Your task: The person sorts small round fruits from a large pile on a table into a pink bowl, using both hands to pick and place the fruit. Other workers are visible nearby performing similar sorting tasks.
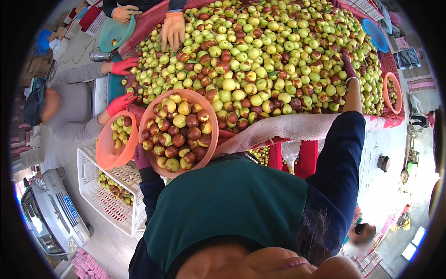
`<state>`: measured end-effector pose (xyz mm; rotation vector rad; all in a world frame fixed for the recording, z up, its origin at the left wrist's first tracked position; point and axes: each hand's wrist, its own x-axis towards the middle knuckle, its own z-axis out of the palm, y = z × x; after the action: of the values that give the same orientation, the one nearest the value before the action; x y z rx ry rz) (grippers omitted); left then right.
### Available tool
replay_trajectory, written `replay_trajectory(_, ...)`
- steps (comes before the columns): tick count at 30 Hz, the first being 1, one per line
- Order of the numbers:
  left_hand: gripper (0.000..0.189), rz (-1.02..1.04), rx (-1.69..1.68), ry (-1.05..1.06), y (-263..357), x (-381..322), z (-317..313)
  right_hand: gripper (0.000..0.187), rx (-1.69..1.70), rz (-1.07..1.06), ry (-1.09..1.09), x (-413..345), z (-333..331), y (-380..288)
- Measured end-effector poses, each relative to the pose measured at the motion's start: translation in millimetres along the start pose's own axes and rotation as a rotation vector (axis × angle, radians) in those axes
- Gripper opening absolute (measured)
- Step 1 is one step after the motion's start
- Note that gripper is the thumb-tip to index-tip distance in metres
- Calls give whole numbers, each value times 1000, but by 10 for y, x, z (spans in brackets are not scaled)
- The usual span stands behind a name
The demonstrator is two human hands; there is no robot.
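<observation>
Green and reddish-brown jujubes lie in a wide heap on a cloth-covered table. My left hand, in a dark purple glove, grips the left rim of an orange plastic bowl that is held against my body. The bowl holds many jujubes, mostly mottled brown. My right arm reaches out over the heap, and my right hand, in a dark maroon glove, touches the fruit at the right. Its fingers are partly hidden among the jujubes, so whether it holds one cannot be told.
Red-gloved hands of a co-worker are at the heap's left edge, near another orange bowl. Orange-gloved hands of a second co-worker are at the top, beside a green bowl. A white plastic crate stands low at left. Blue and orange bowls sit right.
</observation>
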<state>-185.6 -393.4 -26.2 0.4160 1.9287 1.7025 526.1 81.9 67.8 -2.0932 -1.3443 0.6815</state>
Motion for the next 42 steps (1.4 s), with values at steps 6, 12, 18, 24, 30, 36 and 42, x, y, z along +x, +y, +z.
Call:
replay_trajectory(6, 24, -45, 6, 67, -4, 26, 14, 65, 302, 26, -274, -361, 346, -512)
replay_trajectory(12, 23, -34, 8, -31, -28, 72, -47, 72, 362, -167, -558, -849, 1405, -1210)
replay_trajectory(18, 25, -38, -9, 10, -8, 58, -3, 68, -184, -468, -463, -1408, 1407, -1558)
replay_trajectory(24, 25, -5, 49, -38, 18, 85, -49, 56, -458, -716, -151, -2497, 1687, -1770)
replay_trajectory(30, 28, -29, 29, -25, 45, 70, -34, 36, -154, -871, -231, -2404, 1694, -1553)
replay_trajectory(36, 27, 21, 31, -30, 45, 23, -28, 38, -607, -567, 451, -1319, 779, -1104)
replay_trajectory(42, 26, -27, -1, 22, -126, 146, -133, 29, -841, -207, 117, -761, 508, -351)
